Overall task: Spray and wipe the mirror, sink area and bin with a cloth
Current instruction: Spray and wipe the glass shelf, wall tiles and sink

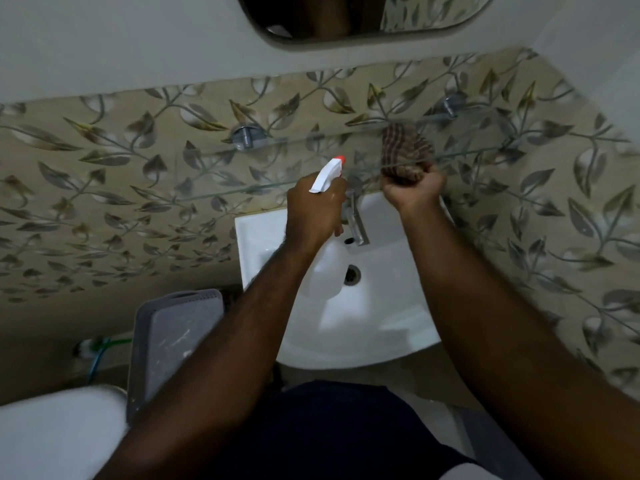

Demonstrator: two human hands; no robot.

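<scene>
Right hand (414, 194) is gripping the bunched cloth (405, 147) against the glass shelf (277, 161). The shelf's front edge is running left-right, and the cloth is sitting just beyond the knuckles. Left hand (311, 209), just beside, is clasping the spray bottle (327, 174), nozzle pointing towards the mirror (346, 19).

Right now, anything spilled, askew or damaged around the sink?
Nothing spilled or broken. One oddity: the grey plastic bin lid, left of the white ceramic sink, carries whitish smears and specks, so it looks unwiped.
</scene>
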